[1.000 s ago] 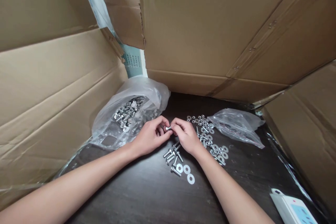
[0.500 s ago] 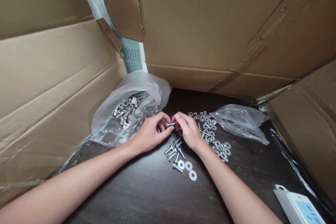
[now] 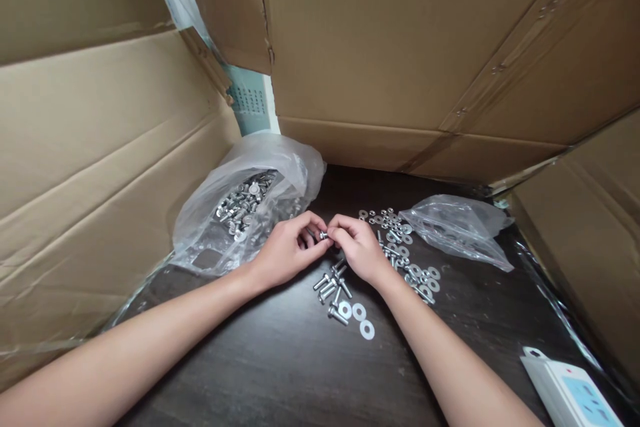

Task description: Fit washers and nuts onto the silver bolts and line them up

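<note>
The left hand [image 3: 286,255] and right hand [image 3: 359,250] meet over the dark table [image 3: 280,360], both pinching one small bolt [image 3: 323,235], with loose bolts [image 3: 331,290] at six o'clock, scattered washers [image 3: 400,250] at three, and a bag of bolts [image 3: 245,203] at ten.
</note>
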{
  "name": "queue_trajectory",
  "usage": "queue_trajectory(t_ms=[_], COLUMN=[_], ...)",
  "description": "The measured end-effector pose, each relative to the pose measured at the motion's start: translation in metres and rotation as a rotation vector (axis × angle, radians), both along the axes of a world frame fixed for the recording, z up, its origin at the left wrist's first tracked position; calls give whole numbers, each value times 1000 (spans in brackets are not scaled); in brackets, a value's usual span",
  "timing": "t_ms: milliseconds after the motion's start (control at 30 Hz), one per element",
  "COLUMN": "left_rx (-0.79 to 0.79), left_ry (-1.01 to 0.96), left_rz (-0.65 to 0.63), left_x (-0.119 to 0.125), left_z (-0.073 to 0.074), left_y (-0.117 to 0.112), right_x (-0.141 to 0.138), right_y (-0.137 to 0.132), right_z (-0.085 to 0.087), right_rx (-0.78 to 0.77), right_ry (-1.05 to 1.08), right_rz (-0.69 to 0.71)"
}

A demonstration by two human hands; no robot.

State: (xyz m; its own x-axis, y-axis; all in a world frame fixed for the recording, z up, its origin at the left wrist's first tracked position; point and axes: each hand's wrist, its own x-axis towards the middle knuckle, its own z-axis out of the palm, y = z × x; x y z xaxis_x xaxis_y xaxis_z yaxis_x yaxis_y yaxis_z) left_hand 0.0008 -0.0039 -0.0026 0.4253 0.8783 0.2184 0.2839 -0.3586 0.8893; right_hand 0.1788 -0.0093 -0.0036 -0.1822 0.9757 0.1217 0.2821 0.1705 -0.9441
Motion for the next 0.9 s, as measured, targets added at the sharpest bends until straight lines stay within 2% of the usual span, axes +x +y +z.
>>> queue_trajectory(t_ms=[433, 567, 900], left_rx=[2, -21, -41], left_ry=[-21, -22, -43], left_rz=[20, 41, 27], left_x=[-1, -1, -2], left_z=[-1, -2, -2], left_y=[0, 1, 0], right_x=[-1, 1, 2], right_y=[0, 0, -2], right_z=[-9, -8, 1], right_rx=[21, 36, 43], right_ry=[-85, -38, 71], right_rz=[-63, -85, 10])
